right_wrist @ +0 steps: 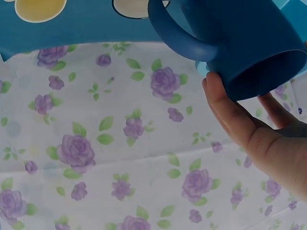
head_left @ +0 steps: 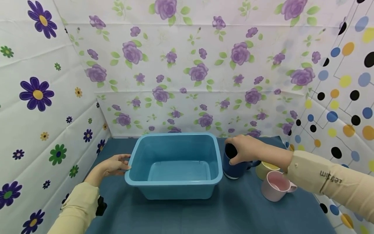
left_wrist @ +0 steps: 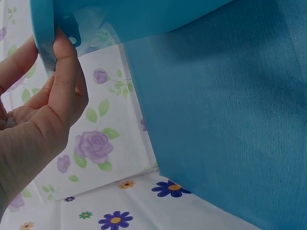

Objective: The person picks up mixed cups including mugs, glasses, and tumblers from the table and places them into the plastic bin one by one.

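A light blue basin (head_left: 175, 191) stands in the middle of the table. My left hand (head_left: 112, 165) is at its left side, and in the left wrist view the thumb and fingers (left_wrist: 64, 72) pinch the basin's rim (left_wrist: 43, 28). My right hand (head_left: 243, 148) grips a dark blue mug (head_left: 233, 169) by its upper edge, just right of the basin. In the right wrist view the mug's handle (right_wrist: 177, 36) points away from the hand, and the fingers lie at the mouth of the mug.
To the right, partly under my right forearm, stand a yellow mug (head_left: 263, 169) and a pink mug (head_left: 273, 188). A pale cup with a dark rim (right_wrist: 136, 7) shows in the right wrist view. Patterned cloth walls (head_left: 187, 107) enclose the back and both sides of the blue table (head_left: 187, 217).
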A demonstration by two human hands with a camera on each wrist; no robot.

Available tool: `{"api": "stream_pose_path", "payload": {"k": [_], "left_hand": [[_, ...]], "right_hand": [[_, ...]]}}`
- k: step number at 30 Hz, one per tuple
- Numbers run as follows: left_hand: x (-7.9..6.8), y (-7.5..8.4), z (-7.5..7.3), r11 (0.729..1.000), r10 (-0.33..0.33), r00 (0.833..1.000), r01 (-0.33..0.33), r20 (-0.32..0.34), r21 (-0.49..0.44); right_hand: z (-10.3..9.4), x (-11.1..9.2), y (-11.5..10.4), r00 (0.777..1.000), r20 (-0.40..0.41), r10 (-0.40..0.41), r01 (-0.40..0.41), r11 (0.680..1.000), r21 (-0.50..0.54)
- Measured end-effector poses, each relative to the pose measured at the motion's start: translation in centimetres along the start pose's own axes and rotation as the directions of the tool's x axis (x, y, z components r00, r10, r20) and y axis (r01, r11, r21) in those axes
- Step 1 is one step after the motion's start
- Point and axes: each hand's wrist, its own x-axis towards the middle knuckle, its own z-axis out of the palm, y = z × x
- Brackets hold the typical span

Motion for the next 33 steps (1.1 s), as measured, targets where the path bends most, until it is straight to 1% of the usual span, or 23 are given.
{"api": "stream_pose_path", "payload": {"k": [7,13,18,25,30,33], "left_hand": [[0.0,-0.1,0.1,1.0,0.013,1.0,-0.013,0.003,-0.014],[0.2,-0.2,-0.2,1.0,0.005,0.999,-0.004,0.036,-0.012],[0.3,-0.4,-0.5,1.0,0.011,0.999,-0.01,0.048,-0.019],[-0.4,-0.8,-0.5,0.999,0.022,0.999,-0.021,0.035,-0.024],[-0.2,-0.4,-0.1,1.0,0.025,1.0,-0.025,0.011,-0.018],[-0.1,-0.2,-0.1,1.0,0.027,1.0,-0.027,-0.007,0.009]], "right_hand": [[-0.8,0.1,-0.6,0.999,-0.006,-0.034,0.034,0.999,-0.014],[-0.9,0.4,-1.5,0.999,-0.001,-0.051,0.051,0.999,-0.001],[-1.1,0.9,-2.3,0.998,-0.006,-0.068,0.068,0.998,-0.014],[-1.0,1.9,-4.0,0.995,0.01,-0.103,0.103,0.994,-0.024],[-0.6,2.2,-4.8,0.994,0.022,-0.111,0.112,0.993,-0.026],[-0.5,2.3,-5.1,0.992,0.029,-0.122,0.122,0.992,-0.018]]}}
